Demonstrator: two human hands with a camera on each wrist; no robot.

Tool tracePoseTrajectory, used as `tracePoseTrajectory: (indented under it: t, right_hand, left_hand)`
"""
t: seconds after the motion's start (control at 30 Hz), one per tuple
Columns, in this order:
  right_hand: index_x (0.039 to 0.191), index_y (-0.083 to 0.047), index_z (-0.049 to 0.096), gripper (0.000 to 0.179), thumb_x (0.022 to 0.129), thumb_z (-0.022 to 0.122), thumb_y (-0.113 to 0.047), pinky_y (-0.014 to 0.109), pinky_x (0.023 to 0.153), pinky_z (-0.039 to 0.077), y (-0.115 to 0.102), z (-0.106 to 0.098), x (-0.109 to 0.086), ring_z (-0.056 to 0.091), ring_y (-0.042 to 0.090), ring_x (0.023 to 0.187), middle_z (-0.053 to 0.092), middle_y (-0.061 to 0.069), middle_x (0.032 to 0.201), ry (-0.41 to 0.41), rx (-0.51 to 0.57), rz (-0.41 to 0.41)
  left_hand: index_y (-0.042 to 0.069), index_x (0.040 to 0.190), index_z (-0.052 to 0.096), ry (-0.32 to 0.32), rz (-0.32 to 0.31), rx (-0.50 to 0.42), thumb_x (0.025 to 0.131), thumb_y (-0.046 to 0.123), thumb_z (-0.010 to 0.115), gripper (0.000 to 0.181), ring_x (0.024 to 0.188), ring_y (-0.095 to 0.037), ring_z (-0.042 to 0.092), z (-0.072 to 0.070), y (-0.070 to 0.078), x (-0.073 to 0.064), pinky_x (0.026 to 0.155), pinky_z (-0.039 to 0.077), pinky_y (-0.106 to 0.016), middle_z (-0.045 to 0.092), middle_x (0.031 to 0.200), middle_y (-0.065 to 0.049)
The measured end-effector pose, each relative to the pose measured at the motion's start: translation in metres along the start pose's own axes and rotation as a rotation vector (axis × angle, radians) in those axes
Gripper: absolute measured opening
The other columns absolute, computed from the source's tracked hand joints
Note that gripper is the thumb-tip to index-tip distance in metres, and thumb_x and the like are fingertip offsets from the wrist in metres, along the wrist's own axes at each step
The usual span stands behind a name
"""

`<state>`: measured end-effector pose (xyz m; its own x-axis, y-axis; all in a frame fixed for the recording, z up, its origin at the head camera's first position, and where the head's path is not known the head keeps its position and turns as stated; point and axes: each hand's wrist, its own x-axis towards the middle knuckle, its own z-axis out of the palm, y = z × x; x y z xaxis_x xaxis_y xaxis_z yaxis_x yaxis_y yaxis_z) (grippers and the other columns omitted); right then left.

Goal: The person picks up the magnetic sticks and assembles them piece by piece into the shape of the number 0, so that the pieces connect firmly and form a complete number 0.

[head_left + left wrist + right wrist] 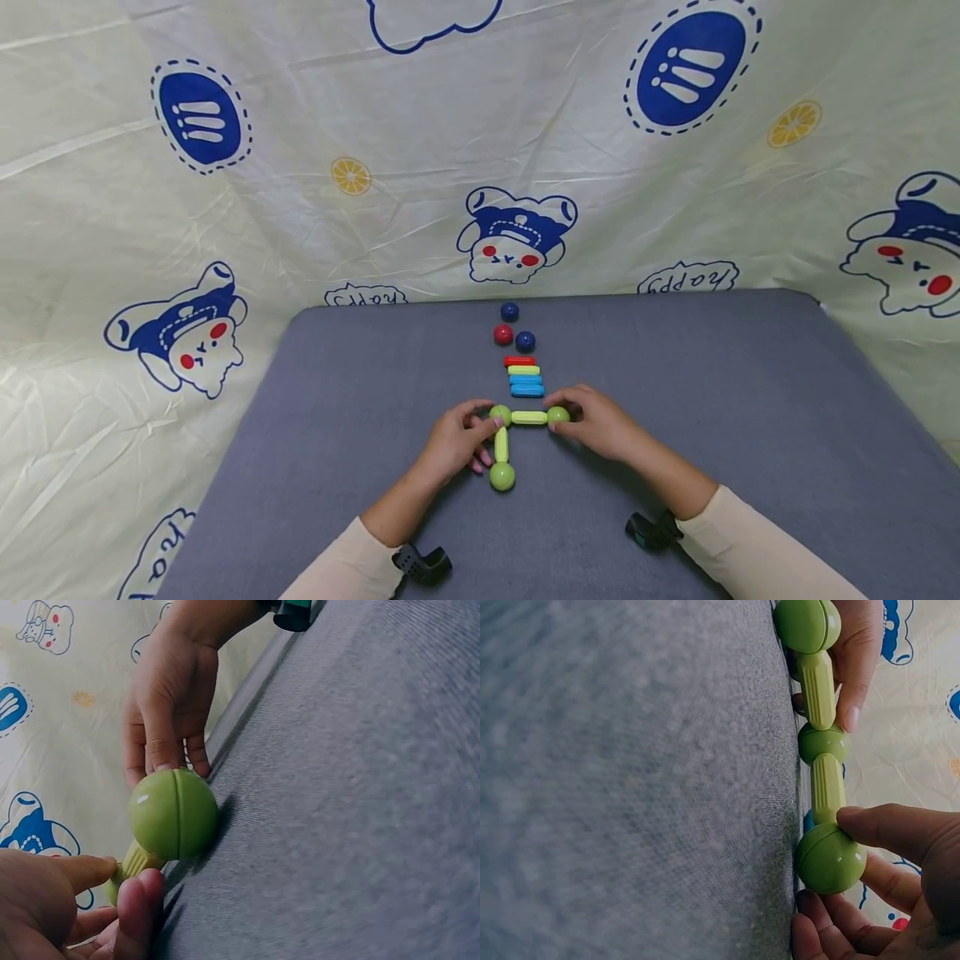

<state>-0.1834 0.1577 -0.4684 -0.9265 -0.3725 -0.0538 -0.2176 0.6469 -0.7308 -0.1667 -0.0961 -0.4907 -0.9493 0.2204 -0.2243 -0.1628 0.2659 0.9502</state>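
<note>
Near the middle of the grey table [360, 383], the green pieces lie in a right angle between my hands: a corner ball [498, 412], a crosswise rod [529, 417] to an end ball [558, 416], and a second rod [502, 446] running back toward me to a near ball [502, 477]. My left hand [452, 440] pinches the corner ball between thumb and forefinger, its other fingers loosely bent beside the second rod; my right hand [596, 423] pinches the end ball, thumb at the place where rod and ball meet. I judge the step in hand to be settling the crosswise rod between its two balls. To do it well, I should brace the corner with my left and push the end ball straight along the rod, without twisting, so that the other arm does not swing out of square. The joints look met, but I cannot tell whether each is fully seated. My right knuckles should stay clear of the blue rods [527, 390], which lie just beyond the crosswise rod and could easily be nudged out of their row.
</note>
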Motion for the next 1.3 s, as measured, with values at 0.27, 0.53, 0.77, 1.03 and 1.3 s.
tracePoseTrajectory:
  t: [0.27, 0.53, 0.77, 1.03, 1.3]
  right_hand:
    - [0.114, -0.01, 0.073, 0.023, 0.092, 0.074, -0.015, 0.039, 0.086, 0.051, 0.002, 0.001, -0.001, 0.061, 0.02, 0.098, 0.065, 0.009, 0.114, 0.001, -0.013, 0.008]
    - [0.115, -0.01, 0.072, 0.022, 0.093, 0.073, -0.015, 0.041, 0.087, 0.052, 0.002, 0.0, 0.0, 0.061, 0.022, 0.1, 0.066, 0.01, 0.117, 0.001, -0.002, 0.016]
    - [0.114, -0.012, 0.072, 0.021, 0.094, 0.073, -0.017, 0.044, 0.088, 0.053, 0.002, 0.0, 0.0, 0.062, 0.021, 0.101, 0.065, 0.01, 0.118, -0.009, -0.004, 0.022]
    - [0.116, -0.012, 0.071, 0.022, 0.095, 0.072, -0.019, 0.043, 0.087, 0.053, 0.004, 0.0, 0.0, 0.062, 0.021, 0.102, 0.065, 0.01, 0.12, -0.005, -0.006, 0.016]
    - [0.116, -0.011, 0.071, 0.023, 0.095, 0.072, -0.019, 0.041, 0.086, 0.053, 0.005, 0.001, 0.001, 0.063, 0.021, 0.101, 0.065, 0.011, 0.119, 0.0, -0.006, -0.006]
  left_hand:
    - [0.005, 0.135, 0.06, 0.052, 0.02, -0.027, 0.097, 0.026, 0.069, 0.045, 0.055, -0.011, 0.062, -0.006, -0.001, 0.008, 0.044, 0.051, -0.025, 0.064, 0.089, -0.013]
    - [0.006, 0.127, 0.068, 0.095, 0.109, 0.048, 0.096, 0.022, 0.07, 0.035, 0.072, -0.014, 0.06, -0.011, 0.007, 0.028, 0.061, 0.053, -0.027, 0.068, 0.101, -0.012]
    - [0.013, 0.117, 0.075, 0.085, 0.199, 0.232, 0.094, 0.022, 0.073, 0.025, 0.086, -0.014, 0.06, -0.006, 0.017, 0.044, 0.069, 0.051, -0.025, 0.067, 0.105, -0.008]
    - [0.016, 0.112, 0.077, 0.057, 0.229, 0.361, 0.092, 0.025, 0.076, 0.022, 0.09, -0.015, 0.06, 0.005, 0.022, 0.057, 0.077, 0.05, -0.028, 0.065, 0.101, -0.004]
    - [0.016, 0.108, 0.079, 0.062, 0.265, 0.507, 0.09, 0.022, 0.077, 0.019, 0.085, -0.013, 0.056, 0.012, 0.027, 0.063, 0.074, 0.048, -0.027, 0.063, 0.097, -0.006]
